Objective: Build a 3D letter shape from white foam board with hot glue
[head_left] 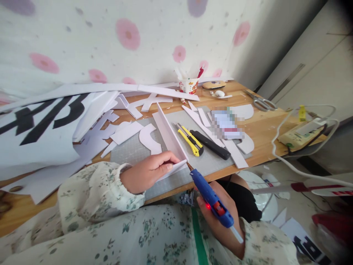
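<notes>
L hand (147, 173) pinched white foam-board strip (168, 135); R hand (222, 222) gripped blue glue gun (211, 198), nozzle (189, 166) just beside L fingertips. A slip could've burned them.

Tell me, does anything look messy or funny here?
Yes. White offcuts lie scattered all over the desk, more scraps litter the floor, and a white cable trails off the desk's edge. The glue gun and folded strip being held look fine.
</notes>
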Action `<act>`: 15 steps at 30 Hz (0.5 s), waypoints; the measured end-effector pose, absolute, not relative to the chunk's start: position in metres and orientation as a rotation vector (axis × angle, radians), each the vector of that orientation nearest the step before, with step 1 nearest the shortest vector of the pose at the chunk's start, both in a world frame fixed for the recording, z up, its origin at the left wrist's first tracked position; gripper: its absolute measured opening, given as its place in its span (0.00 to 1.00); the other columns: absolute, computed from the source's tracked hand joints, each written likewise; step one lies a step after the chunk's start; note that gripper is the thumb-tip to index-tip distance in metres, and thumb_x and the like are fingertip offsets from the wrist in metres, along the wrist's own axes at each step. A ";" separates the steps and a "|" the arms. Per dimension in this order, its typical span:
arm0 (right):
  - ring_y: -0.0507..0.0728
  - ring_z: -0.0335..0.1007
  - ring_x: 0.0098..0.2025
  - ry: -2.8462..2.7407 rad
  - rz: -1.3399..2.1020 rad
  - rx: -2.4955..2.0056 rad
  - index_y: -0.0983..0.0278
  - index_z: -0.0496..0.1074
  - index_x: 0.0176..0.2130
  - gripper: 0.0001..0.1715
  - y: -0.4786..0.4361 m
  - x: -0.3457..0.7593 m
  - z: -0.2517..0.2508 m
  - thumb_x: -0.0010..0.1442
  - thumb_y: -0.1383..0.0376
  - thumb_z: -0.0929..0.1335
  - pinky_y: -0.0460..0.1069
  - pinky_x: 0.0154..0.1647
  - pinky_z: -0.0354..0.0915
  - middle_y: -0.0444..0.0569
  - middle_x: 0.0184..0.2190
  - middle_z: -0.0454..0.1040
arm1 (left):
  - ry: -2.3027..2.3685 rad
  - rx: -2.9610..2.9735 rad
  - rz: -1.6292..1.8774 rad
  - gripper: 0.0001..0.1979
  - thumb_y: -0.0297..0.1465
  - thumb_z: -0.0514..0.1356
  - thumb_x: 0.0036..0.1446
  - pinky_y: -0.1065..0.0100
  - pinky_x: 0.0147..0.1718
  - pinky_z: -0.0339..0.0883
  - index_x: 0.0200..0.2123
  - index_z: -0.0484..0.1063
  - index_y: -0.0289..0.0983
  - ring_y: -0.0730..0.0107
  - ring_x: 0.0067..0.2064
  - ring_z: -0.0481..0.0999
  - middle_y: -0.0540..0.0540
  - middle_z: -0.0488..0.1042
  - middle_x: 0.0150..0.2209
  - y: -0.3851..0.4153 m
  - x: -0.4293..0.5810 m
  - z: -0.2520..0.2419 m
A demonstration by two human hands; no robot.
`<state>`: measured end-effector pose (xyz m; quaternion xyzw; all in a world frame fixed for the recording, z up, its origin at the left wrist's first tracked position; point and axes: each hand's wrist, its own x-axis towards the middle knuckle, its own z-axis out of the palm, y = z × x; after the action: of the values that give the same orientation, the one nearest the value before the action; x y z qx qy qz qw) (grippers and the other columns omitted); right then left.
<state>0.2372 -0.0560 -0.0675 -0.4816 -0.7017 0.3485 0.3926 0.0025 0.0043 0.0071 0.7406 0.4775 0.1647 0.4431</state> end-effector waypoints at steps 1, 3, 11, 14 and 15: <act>0.54 0.68 0.32 -1.776 0.895 -1.227 0.61 0.65 0.31 0.04 -0.056 0.237 -0.068 0.59 0.64 0.65 0.49 0.32 0.64 0.46 0.30 0.69 | 1.184 1.839 0.411 0.14 0.36 0.47 0.65 0.66 0.45 0.63 0.47 0.68 0.38 0.65 0.45 0.72 0.48 0.73 0.44 0.004 0.003 0.007; 0.54 0.68 0.32 -1.779 0.913 -1.224 0.61 0.63 0.29 0.07 -0.056 0.238 -0.070 0.59 0.64 0.65 0.49 0.33 0.65 0.46 0.31 0.69 | 1.179 1.846 0.419 0.13 0.36 0.47 0.65 0.67 0.45 0.63 0.46 0.68 0.38 0.65 0.45 0.72 0.48 0.74 0.43 0.004 0.003 0.007; 0.51 0.63 0.27 -1.792 0.927 -1.260 0.61 0.65 0.30 0.07 -0.059 0.239 -0.078 0.60 0.63 0.65 0.46 0.27 0.61 0.42 0.27 0.64 | 1.182 1.842 0.427 0.13 0.36 0.48 0.64 0.67 0.45 0.63 0.46 0.68 0.39 0.65 0.45 0.72 0.48 0.74 0.43 0.005 0.003 0.007; 0.51 0.62 0.26 -1.803 0.928 -1.262 0.61 0.65 0.30 0.08 -0.059 0.239 -0.077 0.60 0.62 0.65 0.46 0.26 0.61 0.42 0.26 0.62 | 1.186 1.846 0.422 0.13 0.36 0.48 0.64 0.66 0.45 0.63 0.46 0.67 0.39 0.65 0.45 0.72 0.48 0.74 0.43 0.005 0.003 0.007; 0.51 0.62 0.26 -1.808 0.927 -1.257 0.61 0.64 0.29 0.09 -0.059 0.239 -0.077 0.61 0.62 0.65 0.46 0.26 0.61 0.42 0.26 0.62 | 1.186 1.848 0.422 0.13 0.36 0.48 0.64 0.66 0.45 0.63 0.46 0.67 0.39 0.65 0.45 0.72 0.48 0.74 0.43 0.004 0.003 0.007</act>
<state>0.2394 -0.0589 -0.0770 -0.4893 -0.7039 0.3607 0.3674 0.0026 0.0044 0.0074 0.7433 0.4768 0.1699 0.4373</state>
